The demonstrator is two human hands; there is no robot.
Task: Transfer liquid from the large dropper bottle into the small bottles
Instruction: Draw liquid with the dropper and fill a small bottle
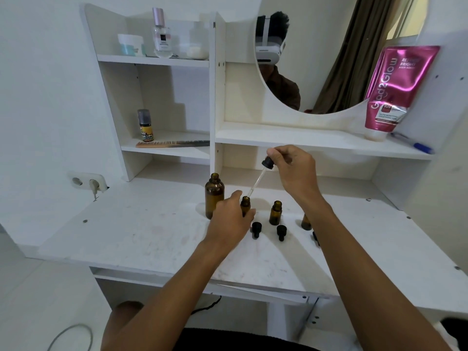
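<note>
The large amber bottle [214,193] stands uncapped on the white desk [141,231]. My left hand [231,219] grips a small amber bottle [245,203] just right of it. My right hand [295,171] pinches the black bulb of the dropper [260,177], whose glass tip points into that small bottle's mouth. A second small bottle [275,212] stands open to the right. A third small bottle [305,222] is partly hidden behind my right forearm. Two black dropper caps [256,228] [281,231] lie in front of the bottles.
A shelf edge [304,143] hangs just above my right hand. A pink tube [395,89] and a blue pen [415,145] sit on it. A comb [174,143] and a small bottle [145,125] lie on the left shelf. A wall socket [88,183] is at the left.
</note>
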